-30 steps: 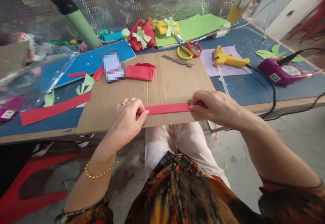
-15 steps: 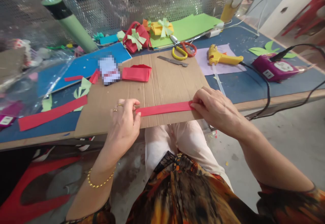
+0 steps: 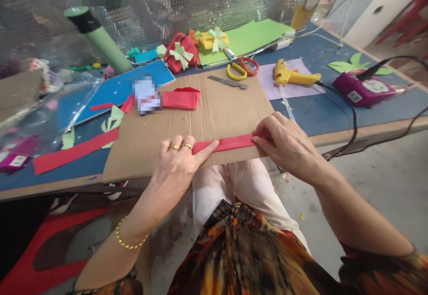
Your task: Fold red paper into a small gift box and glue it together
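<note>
A narrow red paper strip [image 3: 234,143] lies along the front part of a brown cardboard sheet [image 3: 227,112]. My left hand [image 3: 179,161], with rings on two fingers, is on the strip's left end, its thumb stretched along the paper and its fingers bent over the end. At the right end, my right hand [image 3: 284,143] pinches the strip between thumb and fingers. Behind them on the cardboard rest a folded red paper piece [image 3: 181,99] and a grey blade [image 3: 228,82]. Scissors [image 3: 237,71] with yellow and red handles lie at the cardboard's far edge.
A yellow glue gun [image 3: 296,77] sits on lilac paper at the right, near a purple box [image 3: 364,87] with a black cable. Another red strip [image 3: 76,152] lies left. Green sheets [image 3: 247,40], red and yellow paper pieces with bows, and a green bottle [image 3: 100,40] stand behind.
My left hand has slid right along the strip, and its thumb now stretches over the paper. My right hand keeps its pinch at the right end.
</note>
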Tool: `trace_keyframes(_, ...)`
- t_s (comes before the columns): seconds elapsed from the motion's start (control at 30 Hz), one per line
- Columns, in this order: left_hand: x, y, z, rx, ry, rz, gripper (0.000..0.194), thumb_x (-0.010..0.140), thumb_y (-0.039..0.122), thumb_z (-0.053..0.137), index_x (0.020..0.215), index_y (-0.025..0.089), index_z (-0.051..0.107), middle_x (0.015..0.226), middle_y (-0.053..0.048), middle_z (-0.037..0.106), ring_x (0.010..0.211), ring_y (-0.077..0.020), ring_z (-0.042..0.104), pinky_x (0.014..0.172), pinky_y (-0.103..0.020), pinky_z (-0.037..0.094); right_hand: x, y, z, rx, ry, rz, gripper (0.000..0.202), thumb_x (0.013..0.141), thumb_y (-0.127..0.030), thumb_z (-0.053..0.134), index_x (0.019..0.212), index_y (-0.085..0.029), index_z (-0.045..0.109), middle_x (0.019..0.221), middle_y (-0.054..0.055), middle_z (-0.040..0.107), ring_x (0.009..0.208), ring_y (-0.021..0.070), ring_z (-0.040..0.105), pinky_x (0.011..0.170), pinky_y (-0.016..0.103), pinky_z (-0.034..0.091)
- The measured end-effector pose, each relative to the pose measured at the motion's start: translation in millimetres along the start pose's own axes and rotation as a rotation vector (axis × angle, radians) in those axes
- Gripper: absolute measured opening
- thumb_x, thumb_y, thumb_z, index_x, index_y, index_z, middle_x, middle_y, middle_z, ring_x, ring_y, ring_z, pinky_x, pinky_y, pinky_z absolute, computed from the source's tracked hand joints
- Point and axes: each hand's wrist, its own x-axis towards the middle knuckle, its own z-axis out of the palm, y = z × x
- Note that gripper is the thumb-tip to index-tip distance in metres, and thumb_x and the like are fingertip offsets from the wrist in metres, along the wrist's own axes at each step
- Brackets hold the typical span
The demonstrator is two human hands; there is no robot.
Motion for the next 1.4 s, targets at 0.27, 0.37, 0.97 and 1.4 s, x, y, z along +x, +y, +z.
trace_keyframes(0.27, 4.1, 7.6, -3.0, 0.109, 0.031, 0.090, 0.052, 0.098, 0.001, 0.046, 0.147, 0.014, 0.059, 0.095, -0.010, 0.067, 0.087, -0.0277, 0.059, 0.076, -0.041, 0.046, -3.6, -2.6, 3.5, -0.031, 0.059, -0.002, 0.011, 0.099, -0.013, 0.048, 0.097, -0.022, 0.055, 0.097, 0.008, 0.062, 0.084, 0.0230, 0.057, 0.077, 0.037, 0.040)
trace_keyframes(0.37, 3.0, 16.1, 2.3, 0.137, 0.043, 0.112, 0.052, 0.095, -0.005, 0.041, 0.142, 0.004, 0.062, 0.100, -0.014, 0.069, 0.091, -0.0284, 0.061, 0.080, -0.043, 0.047, -6.0, -2.4, 4.5, -0.062, 0.086, 0.014, 0.014, 0.099, -0.012, 0.046, 0.096, -0.022, 0.056, 0.097, 0.008, 0.062, 0.084, 0.0228, 0.057, 0.076, 0.037, 0.038)
trace_keyframes(0.97, 10.1, 21.4, -19.4, 0.168, -0.170, 0.130, 0.054, 0.093, 0.004, 0.052, 0.144, 0.019, 0.060, 0.103, -0.013, 0.067, 0.092, -0.0306, 0.062, 0.082, -0.043, 0.049, -21.4, -44.4, 24.4, -0.187, 0.250, -0.400, 0.040, 0.109, -0.036, 0.049, 0.141, -0.013, 0.057, 0.141, 0.020, 0.067, 0.135, 0.0327, 0.058, 0.111, 0.053, 0.047)
trace_keyframes(1.4, 14.8, 21.3, -19.1, 0.023, -0.203, 0.048, 0.072, 0.096, -0.001, 0.049, 0.160, 0.033, 0.049, 0.098, -0.011, 0.068, 0.084, -0.0266, 0.065, 0.074, -0.039, 0.046, -49.0, -30.3, 26.4, -0.255, 0.097, -0.372, 0.055, 0.109, -0.033, 0.051, 0.152, 0.001, 0.047, 0.151, 0.023, 0.063, 0.147, 0.0318, 0.055, 0.124, 0.050, 0.046)
